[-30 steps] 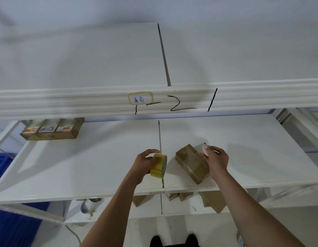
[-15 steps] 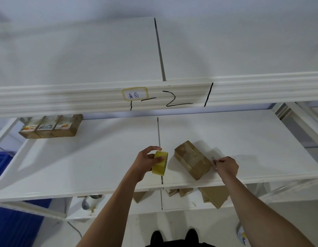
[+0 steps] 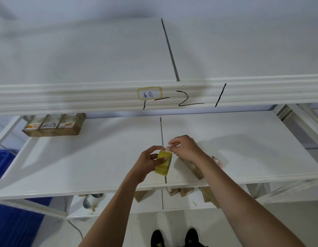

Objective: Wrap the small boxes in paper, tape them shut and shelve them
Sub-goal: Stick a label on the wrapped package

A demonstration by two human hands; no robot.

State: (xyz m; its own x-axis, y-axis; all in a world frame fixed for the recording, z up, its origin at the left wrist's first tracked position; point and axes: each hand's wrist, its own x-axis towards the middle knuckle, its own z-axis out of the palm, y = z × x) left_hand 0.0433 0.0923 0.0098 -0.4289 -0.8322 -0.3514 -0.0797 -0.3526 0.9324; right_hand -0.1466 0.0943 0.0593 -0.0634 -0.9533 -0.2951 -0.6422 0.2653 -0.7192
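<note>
My left hand point(image 3: 148, 162) grips a yellow roll of tape point(image 3: 163, 163) above the middle shelf point(image 3: 101, 163). Just to its right, my right hand point(image 3: 185, 147) pinches the free end of the tape at the top of the roll. A brown paper-wrapped box point(image 3: 193, 168) lies on the shelf under my right wrist, mostly hidden by the arm. Three wrapped boxes point(image 3: 53, 124) with picture labels stand in a row at the shelf's back left.
A small pink object point(image 3: 217, 161) lies on the shelf right of the box. The upper shelf's front rail point(image 3: 83, 97) carries a yellow label and black marks. More brown boxes point(image 3: 183, 192) sit on the lower shelf. A blue bin point(image 3: 5, 163) stands at left.
My right hand left the pink object on the shelf beside the box and moved left to the tape roll, where it now pinches the tape's end. The left hand stayed put.
</note>
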